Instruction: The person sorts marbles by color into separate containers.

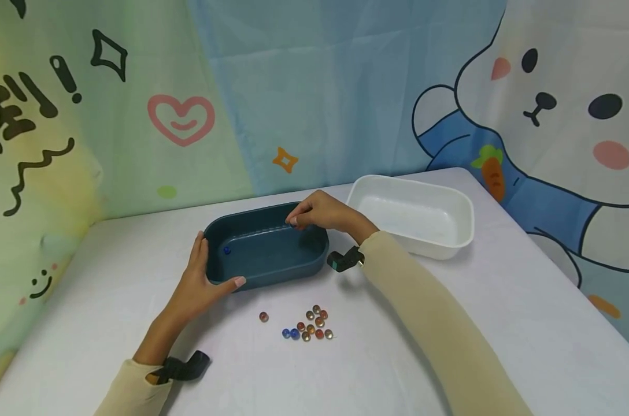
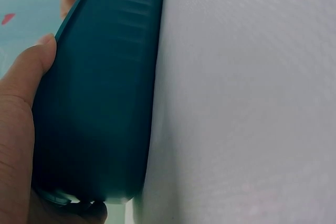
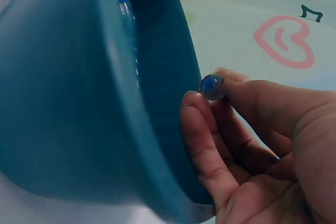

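Observation:
My right hand (image 1: 325, 211) is over the back right part of a dark teal tray (image 1: 273, 280), pinching a glass marble between thumb and fingertips. In the right wrist view that marble (image 3: 212, 87) looks clear with a blue core. My left hand (image 1: 202, 286) grips the tray's left end, its thumb on the near rim and its fingers along the left side. Inside the tray, toward the left, lies one blue marble (image 1: 227, 250). On the cloth in front, several loose marbles (image 1: 311, 329) in amber, red and blue sit in a cluster; a single reddish marble (image 1: 263, 316) lies left of them.
A white tray (image 1: 462, 231) stands to the right of the teal one, partly behind my right forearm. White cloth (image 1: 387, 370) covers the table. A printed curtain (image 1: 335, 115) hangs along the table's back edge.

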Action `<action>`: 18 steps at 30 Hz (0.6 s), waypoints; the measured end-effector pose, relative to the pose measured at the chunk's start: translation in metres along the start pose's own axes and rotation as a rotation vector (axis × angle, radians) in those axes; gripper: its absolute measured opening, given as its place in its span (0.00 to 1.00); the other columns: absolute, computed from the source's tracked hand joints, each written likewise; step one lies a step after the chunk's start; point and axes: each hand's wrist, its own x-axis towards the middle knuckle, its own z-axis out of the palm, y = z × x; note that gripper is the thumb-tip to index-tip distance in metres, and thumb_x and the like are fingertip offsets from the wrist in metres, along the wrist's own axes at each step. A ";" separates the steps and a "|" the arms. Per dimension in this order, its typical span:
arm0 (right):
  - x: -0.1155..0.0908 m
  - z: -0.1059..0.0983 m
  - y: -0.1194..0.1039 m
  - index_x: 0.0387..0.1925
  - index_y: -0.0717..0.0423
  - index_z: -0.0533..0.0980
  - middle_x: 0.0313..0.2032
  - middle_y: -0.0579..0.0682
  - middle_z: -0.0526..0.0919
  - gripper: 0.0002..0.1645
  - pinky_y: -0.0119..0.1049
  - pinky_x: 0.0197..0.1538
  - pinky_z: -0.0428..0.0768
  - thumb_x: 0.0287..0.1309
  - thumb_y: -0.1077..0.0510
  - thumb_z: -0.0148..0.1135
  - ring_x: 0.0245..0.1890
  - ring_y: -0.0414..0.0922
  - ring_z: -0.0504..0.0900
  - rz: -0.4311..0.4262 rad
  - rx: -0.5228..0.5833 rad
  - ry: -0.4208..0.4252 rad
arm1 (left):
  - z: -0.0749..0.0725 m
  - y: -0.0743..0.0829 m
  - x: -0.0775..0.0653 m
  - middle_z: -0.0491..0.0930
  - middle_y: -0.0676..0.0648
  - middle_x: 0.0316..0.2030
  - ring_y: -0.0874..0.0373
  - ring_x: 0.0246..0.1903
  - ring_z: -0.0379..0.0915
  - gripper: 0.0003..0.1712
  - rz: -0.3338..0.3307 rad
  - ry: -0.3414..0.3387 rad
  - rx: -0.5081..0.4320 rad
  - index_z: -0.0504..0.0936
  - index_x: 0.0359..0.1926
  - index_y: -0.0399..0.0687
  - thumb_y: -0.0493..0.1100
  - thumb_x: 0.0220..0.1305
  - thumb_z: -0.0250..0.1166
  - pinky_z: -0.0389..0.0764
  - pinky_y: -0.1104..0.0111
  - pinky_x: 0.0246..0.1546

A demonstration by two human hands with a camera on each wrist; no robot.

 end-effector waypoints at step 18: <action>0.023 -0.007 -0.002 0.51 0.69 0.79 0.50 0.57 0.82 0.15 0.45 0.55 0.77 0.67 0.64 0.58 0.47 0.51 0.83 0.109 0.180 0.033 | 0.000 0.000 0.000 0.26 0.47 0.76 0.43 0.74 0.30 0.69 -0.016 0.010 0.021 0.34 0.76 0.42 0.67 0.53 0.69 0.50 0.38 0.64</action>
